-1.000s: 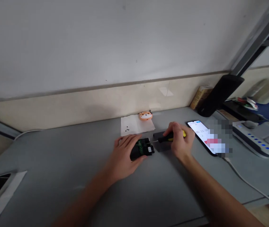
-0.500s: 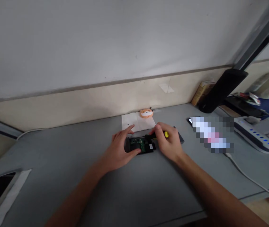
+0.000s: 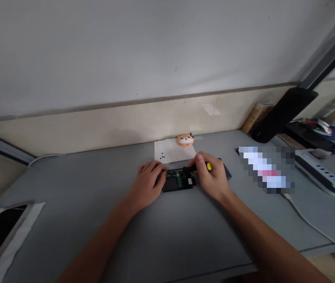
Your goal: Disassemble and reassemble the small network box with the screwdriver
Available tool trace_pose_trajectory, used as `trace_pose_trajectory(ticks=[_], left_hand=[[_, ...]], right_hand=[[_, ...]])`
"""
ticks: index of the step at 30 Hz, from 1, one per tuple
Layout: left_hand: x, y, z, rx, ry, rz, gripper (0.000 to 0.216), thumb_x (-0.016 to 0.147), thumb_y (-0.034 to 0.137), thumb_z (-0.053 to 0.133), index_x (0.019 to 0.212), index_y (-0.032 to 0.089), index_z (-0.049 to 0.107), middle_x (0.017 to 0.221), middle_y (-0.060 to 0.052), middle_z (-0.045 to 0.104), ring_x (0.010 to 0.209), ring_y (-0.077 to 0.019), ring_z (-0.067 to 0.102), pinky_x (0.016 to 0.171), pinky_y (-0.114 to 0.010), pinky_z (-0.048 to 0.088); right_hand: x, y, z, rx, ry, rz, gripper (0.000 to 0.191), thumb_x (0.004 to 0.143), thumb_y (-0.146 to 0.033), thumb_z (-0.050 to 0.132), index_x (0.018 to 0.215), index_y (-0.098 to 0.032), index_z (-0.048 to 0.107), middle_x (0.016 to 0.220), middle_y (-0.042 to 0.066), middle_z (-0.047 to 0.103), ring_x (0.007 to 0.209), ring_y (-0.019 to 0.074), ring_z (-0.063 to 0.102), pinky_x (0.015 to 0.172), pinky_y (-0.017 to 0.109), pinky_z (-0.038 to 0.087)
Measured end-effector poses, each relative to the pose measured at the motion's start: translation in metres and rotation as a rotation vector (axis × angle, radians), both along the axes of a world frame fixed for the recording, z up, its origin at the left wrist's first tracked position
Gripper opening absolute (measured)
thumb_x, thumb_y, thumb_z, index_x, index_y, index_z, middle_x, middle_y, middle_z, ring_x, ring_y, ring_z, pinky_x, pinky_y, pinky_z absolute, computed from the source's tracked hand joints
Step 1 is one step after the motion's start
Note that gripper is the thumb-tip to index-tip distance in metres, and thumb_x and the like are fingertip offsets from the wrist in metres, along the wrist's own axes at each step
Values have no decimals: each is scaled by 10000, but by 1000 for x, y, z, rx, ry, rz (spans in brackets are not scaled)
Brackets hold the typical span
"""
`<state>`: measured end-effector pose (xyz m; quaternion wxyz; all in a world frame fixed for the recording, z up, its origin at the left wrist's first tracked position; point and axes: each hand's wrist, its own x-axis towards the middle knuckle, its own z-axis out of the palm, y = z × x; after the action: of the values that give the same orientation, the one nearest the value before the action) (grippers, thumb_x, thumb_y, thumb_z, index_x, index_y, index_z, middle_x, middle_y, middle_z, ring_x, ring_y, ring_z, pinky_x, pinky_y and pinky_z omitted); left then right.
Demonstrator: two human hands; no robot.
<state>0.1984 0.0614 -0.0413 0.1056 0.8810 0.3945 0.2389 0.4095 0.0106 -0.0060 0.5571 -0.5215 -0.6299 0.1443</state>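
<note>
On the grey desk (image 3: 102,173), a flat black box (image 3: 173,184) with a green board (image 3: 179,178) in it lies between the two hands. The left hand (image 3: 150,181) has its fingers bent and close together, and it holds the left end of the box. The right hand (image 3: 213,177) is closed around a screwdriver (image 3: 209,166) with a yellow end. The screwdriver points at the right part of the box, but its tip is too small to see well. A dark flat plate (image 3: 226,172) peeks out just past the right hand. Behind the box is a white paper (image 3: 175,153), with a few tiny black bits (image 3: 162,155) on its left side and an orange thing (image 3: 185,140) with an animal face at the back. To the right of the plate, a phone (image 3: 264,169) is hidden by blurry squares
</note>
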Motion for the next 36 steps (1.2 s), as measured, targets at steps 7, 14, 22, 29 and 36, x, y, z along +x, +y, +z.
trace_pose_trajectory(ticks=[7,14,22,29,36], left_hand=[[0,2,-3,7,-20,-17,232,1013,218,394,1024,222,625,1057,-67,675,1051,-244,618,948,-436,478],[-1,0,1,-23,-19,3,243,1026,264,399,1062,235,639,1100,-65,677,1105,-250,615,985,-436,464],[23,-17,11,-41,26,-76,603,893,403,750,1417,242,500,1387,-105,637,1298,-316,568,1126,-500,376],[39,-16,7,-148,-52,-70,684,765,244,891,1363,281,562,1352,-46,680,1252,-277,610,1116,-458,425],[41,-10,17,-293,-118,-10,736,758,190,869,1406,333,550,1281,-15,719,1273,-281,582,1104,-477,442]], right_hand=[[0,5,4,-47,22,-15,445,1000,-409,446,640,-209,615,606,9,648,587,139,591,590,274,436],[0,29,17,-26,35,-63,550,1001,-545,422,606,-211,608,578,19,628,576,149,582,596,293,440],[23,24,7,-18,134,-261,588,978,-603,440,577,-211,616,522,9,570,525,146,541,546,298,412],[34,27,6,-54,335,-399,600,938,-650,466,547,-217,607,494,3,519,501,149,507,506,300,382],[46,31,6,4,462,-500,586,944,-633,464,569,-211,623,507,2,527,504,148,493,517,304,386]])
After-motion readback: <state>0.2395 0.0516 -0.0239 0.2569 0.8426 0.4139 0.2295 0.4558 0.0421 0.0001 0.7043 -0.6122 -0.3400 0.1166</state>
